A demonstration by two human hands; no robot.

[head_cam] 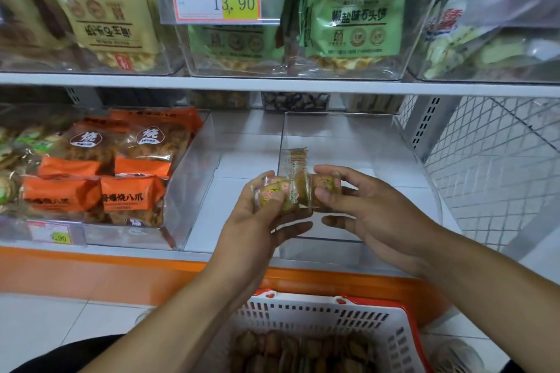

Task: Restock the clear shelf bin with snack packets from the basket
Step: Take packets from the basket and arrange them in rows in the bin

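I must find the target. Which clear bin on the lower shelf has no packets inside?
The right clear bin, behind the hands; the left bin holds orange packets.

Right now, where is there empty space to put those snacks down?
The clear bin behind both hands looks bare inside, so its floor is free. A bare strip of shelf lies between it and the orange-packet bin. That orange bin is packed full. The left hand and right hand hold the packets over the clear bin's front edge.
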